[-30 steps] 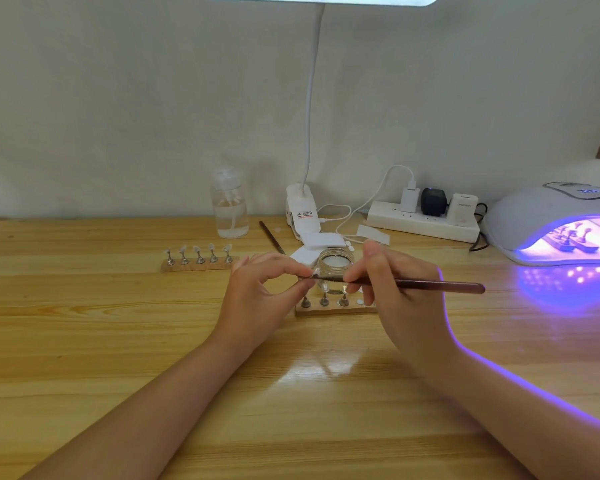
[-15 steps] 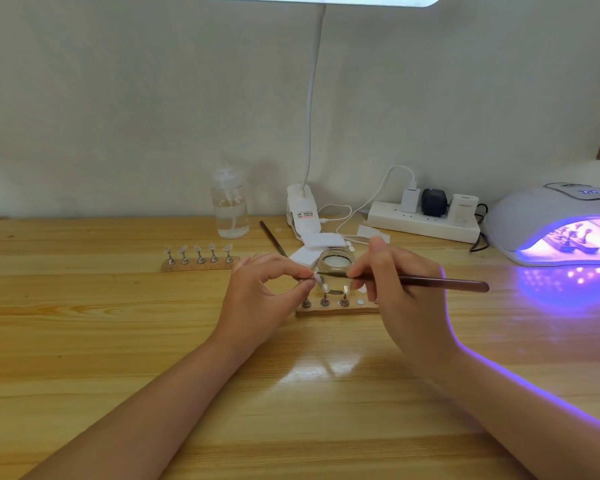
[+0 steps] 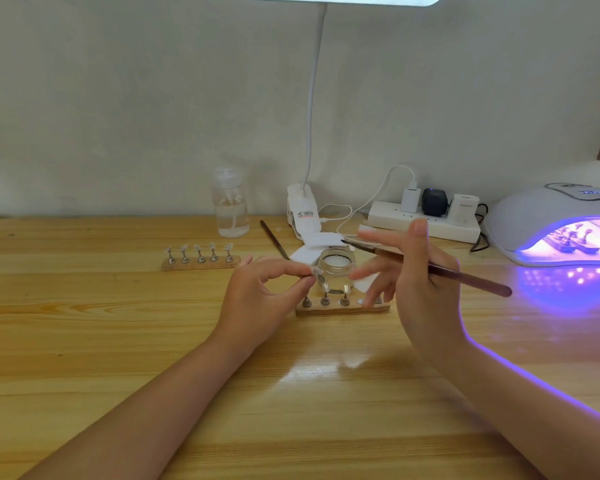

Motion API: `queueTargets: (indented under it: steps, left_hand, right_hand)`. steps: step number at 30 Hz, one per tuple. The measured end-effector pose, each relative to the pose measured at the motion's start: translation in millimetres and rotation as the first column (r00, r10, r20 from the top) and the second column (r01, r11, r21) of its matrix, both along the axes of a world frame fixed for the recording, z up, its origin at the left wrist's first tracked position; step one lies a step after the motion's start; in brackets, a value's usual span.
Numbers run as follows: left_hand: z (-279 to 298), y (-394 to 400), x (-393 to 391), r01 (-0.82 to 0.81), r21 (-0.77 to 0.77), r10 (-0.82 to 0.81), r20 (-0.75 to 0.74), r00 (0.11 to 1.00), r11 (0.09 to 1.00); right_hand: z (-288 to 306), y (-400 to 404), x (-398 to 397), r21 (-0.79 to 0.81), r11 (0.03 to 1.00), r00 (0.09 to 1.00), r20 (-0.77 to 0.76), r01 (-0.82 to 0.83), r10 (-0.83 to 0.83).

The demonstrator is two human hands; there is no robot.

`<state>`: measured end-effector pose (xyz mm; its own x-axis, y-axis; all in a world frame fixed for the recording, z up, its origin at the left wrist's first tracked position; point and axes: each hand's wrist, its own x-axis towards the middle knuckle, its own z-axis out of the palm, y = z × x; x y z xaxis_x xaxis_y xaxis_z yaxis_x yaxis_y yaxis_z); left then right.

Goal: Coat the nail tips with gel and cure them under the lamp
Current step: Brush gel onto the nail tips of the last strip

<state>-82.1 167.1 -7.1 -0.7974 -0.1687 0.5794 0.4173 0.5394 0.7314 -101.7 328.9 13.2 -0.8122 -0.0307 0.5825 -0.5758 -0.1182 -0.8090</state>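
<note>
My left hand [image 3: 262,299] pinches a small clear nail tip on its stand [image 3: 313,273] just left of the open glass gel jar [image 3: 336,268]. My right hand [image 3: 420,285] holds a dark red brush [image 3: 440,270], its bristle end raised above and behind the jar, with the other fingers spread. A wooden holder [image 3: 343,308] with several nail tips on metal stands lies in front of the jar. Another holder [image 3: 201,259] with several tips sits further left. The curing lamp [image 3: 548,223] glows purple at the right, with a holder of tips inside.
A clear pump bottle [image 3: 230,204] stands at the back. A second brush [image 3: 274,242] and white pads [image 3: 317,245] lie behind the jar. The desk lamp's clip base [image 3: 302,211], a power strip [image 3: 426,218] with plugs and cables line the wall.
My right hand has lifted the brush off the nail tip, up and to the right, and its fingers have spread. My left hand keeps its pinch on the tip.
</note>
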Motion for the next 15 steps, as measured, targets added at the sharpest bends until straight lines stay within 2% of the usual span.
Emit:
queueTargets:
  steps: [5, 9, 12, 15]
  left_hand:
    - [0.4, 0.7, 1.3, 0.1, -0.008, -0.101, -0.057, 0.993, 0.995]
    - [0.0, 0.4, 0.6, 0.139, -0.046, -0.141, -0.065, 0.988, 0.989]
    - [-0.7, 0.1, 0.0, 0.153, -0.078, -0.159, -0.072, 0.985, 0.985]
    - [-0.2, 0.5, 0.1, 0.166, -0.084, -0.172, -0.067, 0.983, 0.982]
  right_hand:
    - [-2.9, 1.9, -3.1, 0.184, 0.983, 0.999, -0.042, -0.005, 0.013]
    - [-9.0, 0.6, -7.0, 0.505, 0.862, 0.984, -0.164, 0.028, 0.065]
    - [-11.9, -2.3, -6.4, 0.534, 0.845, 0.986, -0.13, -0.019, 0.104]
    - [-12.8, -4.3, -7.8, 0.52, 0.854, 0.982, -0.172, 0.022, 0.08]
